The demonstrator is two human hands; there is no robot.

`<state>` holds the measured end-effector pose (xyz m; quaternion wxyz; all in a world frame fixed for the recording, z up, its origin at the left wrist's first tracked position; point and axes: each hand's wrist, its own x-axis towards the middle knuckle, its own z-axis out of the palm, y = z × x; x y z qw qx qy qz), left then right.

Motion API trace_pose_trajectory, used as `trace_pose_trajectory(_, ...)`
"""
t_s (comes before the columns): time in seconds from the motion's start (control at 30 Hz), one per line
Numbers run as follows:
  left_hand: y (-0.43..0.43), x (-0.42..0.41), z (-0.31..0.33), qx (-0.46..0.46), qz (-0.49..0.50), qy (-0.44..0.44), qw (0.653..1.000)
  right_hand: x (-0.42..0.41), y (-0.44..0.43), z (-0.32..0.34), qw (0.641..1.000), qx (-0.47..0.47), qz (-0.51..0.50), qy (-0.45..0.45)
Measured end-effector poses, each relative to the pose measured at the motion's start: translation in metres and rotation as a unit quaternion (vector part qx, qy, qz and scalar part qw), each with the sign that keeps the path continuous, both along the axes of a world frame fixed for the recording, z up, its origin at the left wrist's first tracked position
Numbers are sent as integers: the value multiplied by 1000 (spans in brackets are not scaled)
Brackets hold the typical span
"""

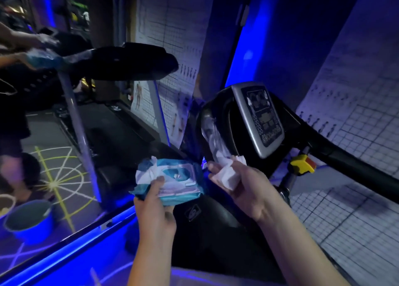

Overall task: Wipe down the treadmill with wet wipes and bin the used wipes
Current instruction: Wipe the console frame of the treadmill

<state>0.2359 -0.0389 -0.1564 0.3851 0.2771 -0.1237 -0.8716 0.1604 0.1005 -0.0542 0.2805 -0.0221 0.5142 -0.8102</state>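
Before a treadmill console (258, 117) under blue light, two bare hands meet. At left, the left hand (156, 208) grips a blue pack of wet wipes (170, 181) from below, thumb pressed on top — its flap open. Just beside it, the right hand (244, 188) holds a crumpled white wipe (228, 174) in curled fingers. Down left on the floor sits a blue bucket (30, 221).
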Motion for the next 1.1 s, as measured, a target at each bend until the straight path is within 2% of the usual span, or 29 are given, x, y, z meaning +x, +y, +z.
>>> trace_pose_trajectory(0.17,-67,-34,0,-21,-42,-8,999,-37,-62,15,998,21,-28,49)
trace_pose_trajectory(0.33,-103,-59,-4,-24,-67,-6,997,-80,-61,13,990,41,-109,78)
trace_pose_trajectory(0.4,-108,-65,-8,-21,-84,-6,996,-92,-59,16,968,112,-167,153)
trace_pose_trajectory(0.47,-110,-69,-11,-22,-100,-9,995,-101,-65,22,925,181,-211,259)
trace_pose_trajectory(0.53,-113,-70,-11,-28,-111,-12,993,-114,-79,30,864,241,-246,368)
trace_pose_trajectory(0.57,-115,-69,-11,-33,-115,-14,993,-124,-86,32,812,293,-258,433)
trace_pose_trajectory(0.6,-117,-70,-11,-39,-120,-15,992,-136,-92,33,742,358,-262,502)
trace_pose_trajectory(0.67,-122,-70,-11,-51,-133,-18,990,-159,-105,33,572,487,-272,602)
trace_pose_trajectory(0.7,-124,-70,-11,-54,-141,-18,988,-170,-109,31,514,524,-273,622)
trace_pose_trajectory(0.73,-126,-71,-11,-56,-148,-19,987,-179,-112,31,503,539,-249,628)
trace_pose_trajectory(0.83,-130,-73,-13,-61,-156,-21,986,-188,-116,32,573,539,-126,605)
trace_pose_trajectory(0.93,-132,-76,-17,-58,-161,-21,985,-181,-109,27,595,521,-134,597)
trace_pose_trajectory(1.1,-137,-82,-23,-58,-174,-35,982,-155,-88,18,586,528,-67,612)
